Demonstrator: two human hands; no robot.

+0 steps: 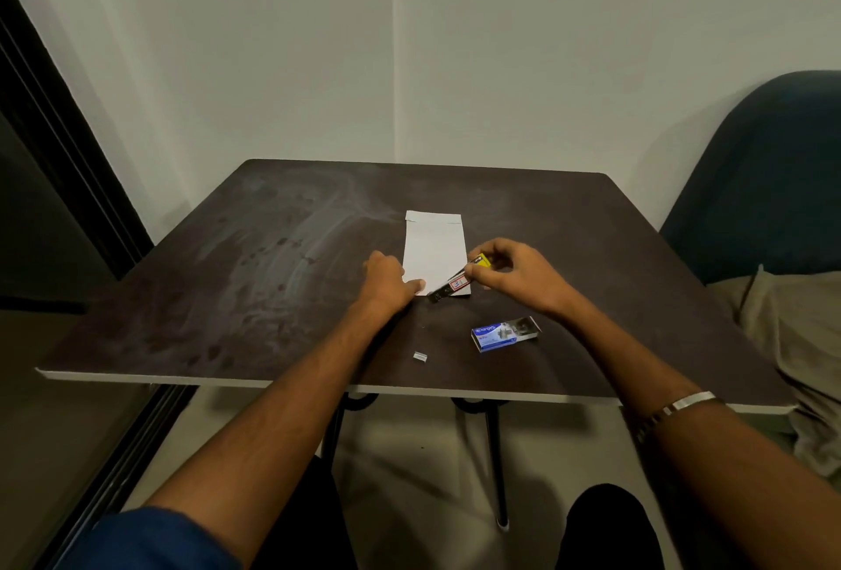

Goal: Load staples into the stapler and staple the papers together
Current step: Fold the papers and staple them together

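White papers (434, 246) lie stacked in the middle of the dark table (255, 260). My left hand (387, 280) presses on their near left corner, thumb on the sheet. A small stapler (456, 282), black with a yellow end and a red-edged label, lies slanted over the papers' near right corner. My right hand (512, 271) grips its yellow end. A blue staple box (504, 333) lies open on the table nearer to me, to the right. A short strip of staples (420, 356) lies loose near the table's front edge.
The table stands against a pale wall. A dark blue chair (769, 178) with a beige cloth (792, 342) stands at the right. A dark door frame (68, 151) runs along the left. My knees show below the table's front edge.
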